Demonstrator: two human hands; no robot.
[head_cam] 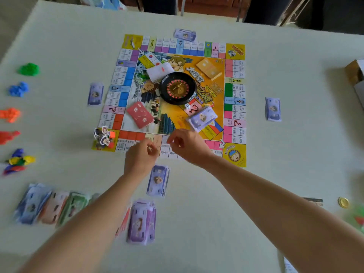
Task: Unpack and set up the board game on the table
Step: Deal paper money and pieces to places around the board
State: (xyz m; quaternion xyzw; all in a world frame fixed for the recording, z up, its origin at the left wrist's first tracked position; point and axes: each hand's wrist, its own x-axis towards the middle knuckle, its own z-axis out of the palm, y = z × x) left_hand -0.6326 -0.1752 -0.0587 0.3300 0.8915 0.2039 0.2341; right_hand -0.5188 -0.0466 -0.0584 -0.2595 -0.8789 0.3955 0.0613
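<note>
- Paper game board [183,99] lies flat in the middle of the pale table [275,174], with yellow corners and coloured fields along its edges
- On the board's centre stands a black roulette wheel [177,88]; beside it lie a white card deck [160,72], an orange card deck [210,68], a red card deck [140,117], a purple banknote stack [202,119] and white dice [187,107]
- Player figures [103,135] stand together on the near left corner
- Both hands are above the near edge of the board, close to each other
- The left hand [140,157] has thumb and forefinger brought together; I cannot tell if it pinches something
- The right hand [188,145] has its fingers loosely curled downward, and nothing shows in them
- Small purple note piles lie outside each side of the board: far [185,34], left [95,94], right [272,109], near [158,180]
- A thicker purple pile [142,221] lies nearer the person, and a row of banknotes [51,205] lies to its left
- Plastic pieces sit in heaps along the left table edge: green [29,69], blue [18,89], orange [10,114], red [8,136], mixed [18,161]
- A cardboard box [354,73] is at the right edge, and a gold coin [343,202] lies near the right
</note>
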